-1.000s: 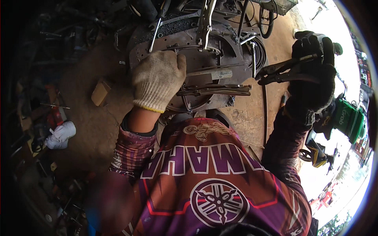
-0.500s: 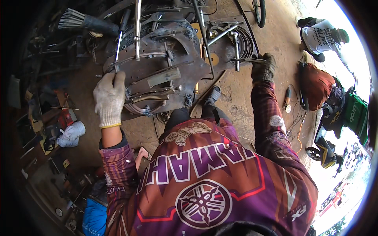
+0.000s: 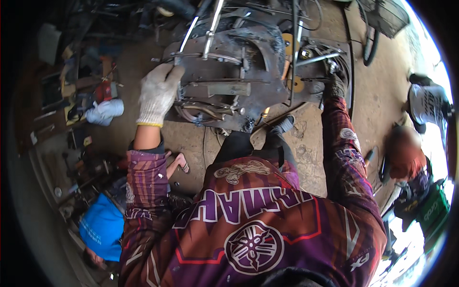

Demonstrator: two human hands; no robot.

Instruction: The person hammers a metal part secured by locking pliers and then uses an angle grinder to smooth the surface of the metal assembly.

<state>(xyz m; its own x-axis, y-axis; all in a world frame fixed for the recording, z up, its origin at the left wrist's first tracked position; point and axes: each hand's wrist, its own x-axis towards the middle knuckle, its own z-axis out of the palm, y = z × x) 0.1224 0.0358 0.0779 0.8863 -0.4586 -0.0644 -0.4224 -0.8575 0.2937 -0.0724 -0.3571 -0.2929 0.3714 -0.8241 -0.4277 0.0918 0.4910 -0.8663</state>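
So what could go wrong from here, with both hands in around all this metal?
The right hand is close to a metal rod and might knock it. The left hand, at the metal plate's left edge, could snag its glove. A foot is near the plate's lower edge, so something dropped might hit it.

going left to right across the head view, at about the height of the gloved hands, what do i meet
Pale cloth bundle → left hand in a pale glove → flat grey metal strip → yellow disc → right hand in a dark glove → a co-worker's light printed shirt
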